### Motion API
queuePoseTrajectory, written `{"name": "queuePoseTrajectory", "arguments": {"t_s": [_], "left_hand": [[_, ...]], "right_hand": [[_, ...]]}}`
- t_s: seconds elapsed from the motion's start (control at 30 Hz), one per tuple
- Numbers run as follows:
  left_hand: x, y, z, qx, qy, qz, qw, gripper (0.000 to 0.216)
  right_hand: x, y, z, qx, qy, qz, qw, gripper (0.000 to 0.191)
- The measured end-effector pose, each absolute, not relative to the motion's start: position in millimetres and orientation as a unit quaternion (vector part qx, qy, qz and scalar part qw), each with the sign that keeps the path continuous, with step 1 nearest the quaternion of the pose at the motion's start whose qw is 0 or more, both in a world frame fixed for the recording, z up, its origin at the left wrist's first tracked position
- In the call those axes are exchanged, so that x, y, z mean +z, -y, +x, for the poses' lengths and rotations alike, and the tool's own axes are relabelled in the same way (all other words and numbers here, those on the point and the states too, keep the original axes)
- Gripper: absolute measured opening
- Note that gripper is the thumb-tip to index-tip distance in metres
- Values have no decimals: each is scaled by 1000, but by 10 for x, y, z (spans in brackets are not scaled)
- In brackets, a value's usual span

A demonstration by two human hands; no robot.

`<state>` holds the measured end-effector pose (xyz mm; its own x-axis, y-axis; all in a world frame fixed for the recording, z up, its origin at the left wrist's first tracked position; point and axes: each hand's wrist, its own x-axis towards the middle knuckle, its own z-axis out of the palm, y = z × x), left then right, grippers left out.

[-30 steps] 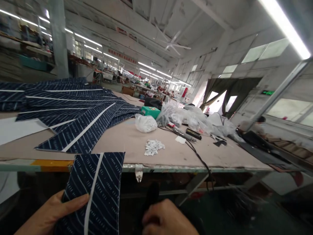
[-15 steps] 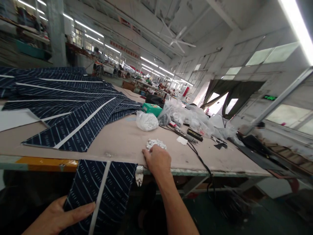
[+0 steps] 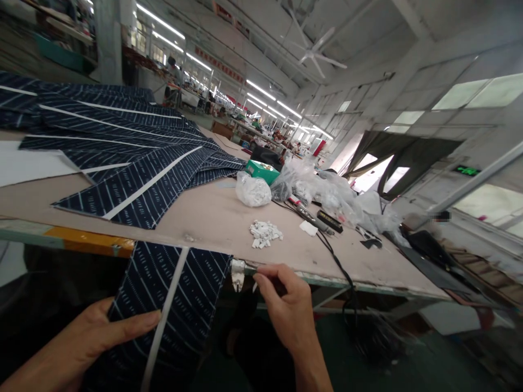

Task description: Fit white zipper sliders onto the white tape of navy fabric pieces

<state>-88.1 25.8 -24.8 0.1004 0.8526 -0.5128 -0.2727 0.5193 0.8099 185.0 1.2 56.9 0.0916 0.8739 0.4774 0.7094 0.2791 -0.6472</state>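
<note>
My left hand [image 3: 102, 332] is closed on a navy striped fabric panel [image 3: 192, 305], its thumb lying flat beside the panel's white band. The panel hangs in front of the table's near edge. My right hand [image 3: 286, 296] pinches a small white piece [image 3: 255, 285], just right of a metal fitting [image 3: 237, 274] at the table edge. Loose small white pieces [image 3: 265, 234] of the same look lie in a pile on the table, beyond that hand. Whether these pieces are labels or tabs is too small to tell.
More navy striped panels [image 3: 143, 188] cover the table's left side. Behind the pile stand a knotted plastic bag [image 3: 253, 190], a green box [image 3: 262, 171] and crumpled clear bags [image 3: 322, 190]. A grey handheld tool [image 3: 308, 215] and black cable [image 3: 333, 256] lie at right.
My right hand has come back from the pile toward the table edge, now with a small white piece between its fingers. My left hand keeps hold of the fabric panel.
</note>
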Motion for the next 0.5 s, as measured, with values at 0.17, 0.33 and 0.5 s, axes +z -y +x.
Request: {"name": "queuePoseTrajectory", "arguments": {"t_s": [0.17,0.33,0.5], "left_hand": [[-251,-262,-948,379,-498,264,734,41],[-173,-232,-938,354,-483,253,760,49],[-186,-224,-940,355,-478,242,766,47]], "right_hand": [[339,166,1707,77,720,-506,468,15],[205,97,1630,-2,724,-496,479,6],[199,54,1603,-43,740,-486,463,18]]}}
